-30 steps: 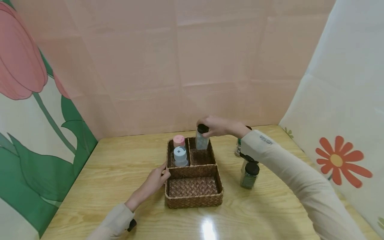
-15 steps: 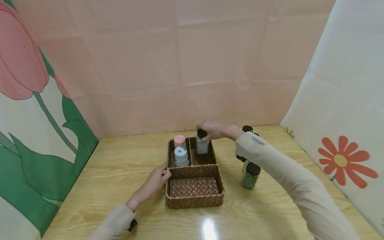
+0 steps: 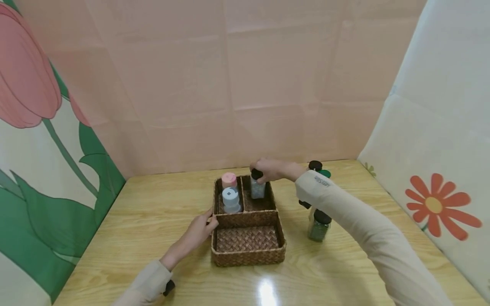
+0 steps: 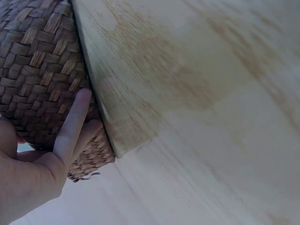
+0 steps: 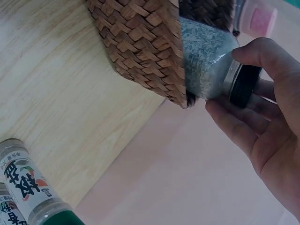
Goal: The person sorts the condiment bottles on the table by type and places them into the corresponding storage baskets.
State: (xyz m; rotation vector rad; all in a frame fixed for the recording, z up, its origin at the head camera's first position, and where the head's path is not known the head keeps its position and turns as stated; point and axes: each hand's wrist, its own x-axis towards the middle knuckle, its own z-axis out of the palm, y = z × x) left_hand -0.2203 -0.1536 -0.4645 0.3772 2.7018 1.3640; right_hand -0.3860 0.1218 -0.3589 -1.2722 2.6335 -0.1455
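A woven basket with three compartments stands on the table. My right hand grips a clear jar by its black lid, fingers and thumb around the top. The jar, filled with pale bluish granules, is upright inside the back right compartment; whether its base touches the bottom is hidden. On the basket's left side, my left hand holds the wall near the divider. In the left wrist view two of its fingers lie along the woven outside. A pink-capped bottle and a white-capped bottle occupy the back left compartment.
Right of the basket stand several seasoning jars, including a black-lidded jar of green contents and a green-capped bottle; the right sleeve partly covers them. A pink backdrop rises behind the wooden table.
My right hand has lowered the jar deeper into the back right compartment. The left hand and the basket have stayed almost still. More of the jars behind the right sleeve now shows.
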